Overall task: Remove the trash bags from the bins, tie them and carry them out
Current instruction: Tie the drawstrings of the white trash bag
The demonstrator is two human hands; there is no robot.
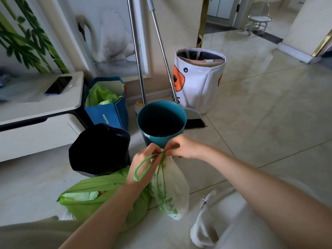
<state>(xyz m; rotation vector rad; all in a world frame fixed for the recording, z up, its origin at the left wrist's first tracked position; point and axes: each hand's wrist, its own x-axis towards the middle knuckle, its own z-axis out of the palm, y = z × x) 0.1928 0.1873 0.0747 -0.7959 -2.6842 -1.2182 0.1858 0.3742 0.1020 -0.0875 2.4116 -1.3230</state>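
A small white trash bag (170,187) with a green print hangs in front of me, its neck gathered by a green drawstring (143,169). My left hand (143,162) pinches the drawstring loop at the neck. My right hand (181,147) pinches the other end of the string at the knot. Behind them stands a teal bin (161,121) with no bag in it. A bin lined with a black bag (98,150) stands to its left. A green trash bag (93,196) lies on the floor under my left forearm.
A blue paper bag (109,112) with green plastic inside stands by the white cabinet (36,126), which has a phone (58,85) on top. A broom and dustpan (194,119) lean on the wall beside a white fabric basket (199,81). Tiled floor (269,114) stretches right.
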